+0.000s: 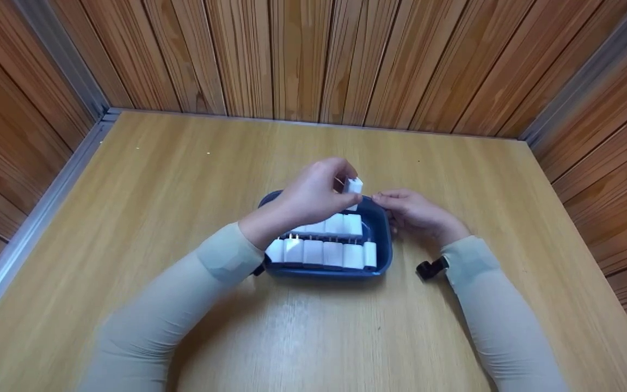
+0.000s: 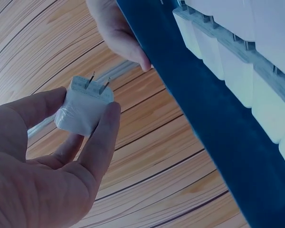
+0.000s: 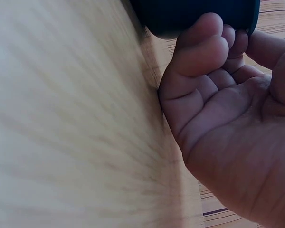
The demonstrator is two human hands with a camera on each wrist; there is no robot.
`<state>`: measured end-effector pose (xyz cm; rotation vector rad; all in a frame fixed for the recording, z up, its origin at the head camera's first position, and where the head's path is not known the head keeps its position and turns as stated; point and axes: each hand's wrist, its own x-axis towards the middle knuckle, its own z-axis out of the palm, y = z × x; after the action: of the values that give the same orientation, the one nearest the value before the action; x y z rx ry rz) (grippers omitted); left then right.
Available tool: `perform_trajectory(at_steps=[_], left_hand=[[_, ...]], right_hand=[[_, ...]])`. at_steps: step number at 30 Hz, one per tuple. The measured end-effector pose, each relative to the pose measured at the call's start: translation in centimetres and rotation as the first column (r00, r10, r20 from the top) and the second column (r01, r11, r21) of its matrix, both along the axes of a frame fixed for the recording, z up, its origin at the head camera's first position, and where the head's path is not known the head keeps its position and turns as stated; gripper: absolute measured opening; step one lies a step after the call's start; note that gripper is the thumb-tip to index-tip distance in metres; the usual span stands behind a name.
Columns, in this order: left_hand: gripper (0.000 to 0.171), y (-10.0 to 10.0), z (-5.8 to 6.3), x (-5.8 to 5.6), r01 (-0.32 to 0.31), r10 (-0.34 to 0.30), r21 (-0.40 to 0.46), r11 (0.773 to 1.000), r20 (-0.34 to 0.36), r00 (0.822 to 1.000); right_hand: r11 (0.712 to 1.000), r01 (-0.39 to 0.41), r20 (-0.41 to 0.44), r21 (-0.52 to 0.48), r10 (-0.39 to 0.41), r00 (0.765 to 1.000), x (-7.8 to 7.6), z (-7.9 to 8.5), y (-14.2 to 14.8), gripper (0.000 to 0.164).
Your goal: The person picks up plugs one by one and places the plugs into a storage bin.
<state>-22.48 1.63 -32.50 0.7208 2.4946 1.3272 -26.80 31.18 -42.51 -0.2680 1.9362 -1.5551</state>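
My left hand (image 1: 313, 190) pinches a white two-prong charger plug (image 2: 83, 111) between thumb and fingers, its metal prongs pointing away from the palm. In the head view it is above the far side of a dark blue plastic tub (image 1: 387, 245). Two rows of similar white charger plugs (image 1: 332, 253) are inside the tub; my left forearm and hand hide part of the far row. At the tub's right end, my right hand (image 1: 414, 212) grips the rim between thumb and curled fingers, as the right wrist view (image 3: 228, 118) shows.
The tub stands on a wooden tabletop (image 1: 313, 337). Wood-plank walls (image 1: 297, 60) rise behind and at both sides, with metal strips (image 1: 25, 239) along the edges. A black camera mount (image 1: 431, 269) hangs at the right wrist, close to the table.
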Motion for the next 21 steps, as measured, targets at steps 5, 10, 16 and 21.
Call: perform_trajectory(at_steps=[5,10,16,21], left_hand=[[0.032,0.6,-0.1,-0.5,0.04,-0.04,-0.01,0.999,0.038,0.998],[0.033,1.1,0.1,-1.0,0.095,-0.093,-0.065,0.993,0.034,0.995],[0.031,2.0,-0.1,-1.3,0.115,-0.113,-0.081,0.99,0.035,0.993],[0.032,2.6,-0.4,-1.5,0.097,-0.093,-0.121,0.988,0.039,0.995]], right_hand=[[1.0,0.022,0.008,0.001,-0.022,1.0,0.0,0.0,0.0,0.047],[0.998,0.04,-0.026,0.055,-0.039,0.999,0.0,0.1,0.1,0.047],[0.996,0.047,-0.031,0.077,-0.045,0.999,0.0,0.0,0.2,0.045],[0.998,0.038,-0.038,0.056,-0.036,0.999,0.0,0.2,0.2,0.038]])
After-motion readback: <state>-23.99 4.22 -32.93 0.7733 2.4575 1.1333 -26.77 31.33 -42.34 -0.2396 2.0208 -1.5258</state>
